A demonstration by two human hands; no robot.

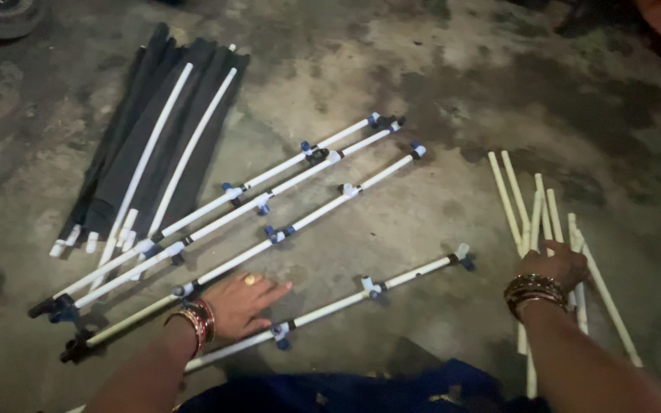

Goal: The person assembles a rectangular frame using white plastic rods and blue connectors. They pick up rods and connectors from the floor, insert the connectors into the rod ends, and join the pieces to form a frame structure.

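hands on pipes on the floor (422, 69)
left hand (242, 302) lies flat, fingers spread, between jointed rods (323, 210); right hand (556, 268) closes over loose sticks (533, 210).

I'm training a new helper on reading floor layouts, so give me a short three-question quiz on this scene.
1. True or false: the left hand lies flat between two long white rods with blue connectors.
2. What does the right hand touch? A) the black fabric bundle B) the pile of short cream tubes C) a bare patch of concrete floor
3. How many white rods lie on the black fabric bundle?

Key: 1 true; 2 B; 3 two.
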